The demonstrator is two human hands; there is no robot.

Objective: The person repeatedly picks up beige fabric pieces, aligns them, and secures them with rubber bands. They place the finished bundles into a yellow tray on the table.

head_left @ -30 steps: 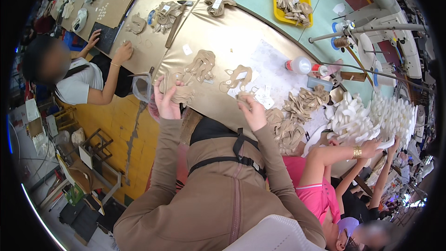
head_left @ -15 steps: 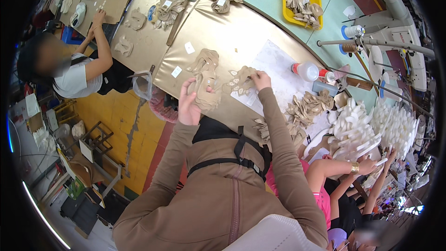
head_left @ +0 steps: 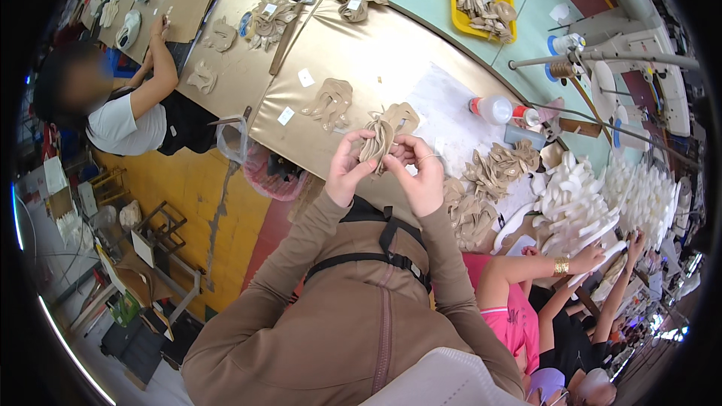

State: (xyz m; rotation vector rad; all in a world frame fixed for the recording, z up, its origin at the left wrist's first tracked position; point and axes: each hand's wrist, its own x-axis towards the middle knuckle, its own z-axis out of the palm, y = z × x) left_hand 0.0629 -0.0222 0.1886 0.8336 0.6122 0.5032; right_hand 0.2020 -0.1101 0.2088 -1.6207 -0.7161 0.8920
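In front of my waist, at the near edge of the gold-covered table, my left hand (head_left: pixel 350 171) is closed round a bundle of tan shoe upper pieces (head_left: pixel 374 142), its layers turned edge-up. My right hand (head_left: pixel 423 179) pinches the same bundle from the right, thumb low against its edge and fingers curled behind. Just beyond the bundle shows a flat tan piece (head_left: pixel 401 116); I cannot tell whether it is joined to the bundle or lies on the table. Left of it a fanned stack of tan upper pieces (head_left: pixel 329 105) lies on the table.
More tan piles (head_left: pixel 500 169) lie to the right, beside white curved parts (head_left: pixel 571 199). A bottle (head_left: pixel 494 109) stands past the pale sheet (head_left: pixel 444 98). Farther off are a yellow tray (head_left: pixel 456 22) and a sewing machine (head_left: pixel 658 68). Co-workers sit left (head_left: pixel 128 124) and right (head_left: pixel 519 316).
My left hand has lifted its bundle off the stack and moved right. My right hand has come back toward me and now grips the bundle too, turned on edge.
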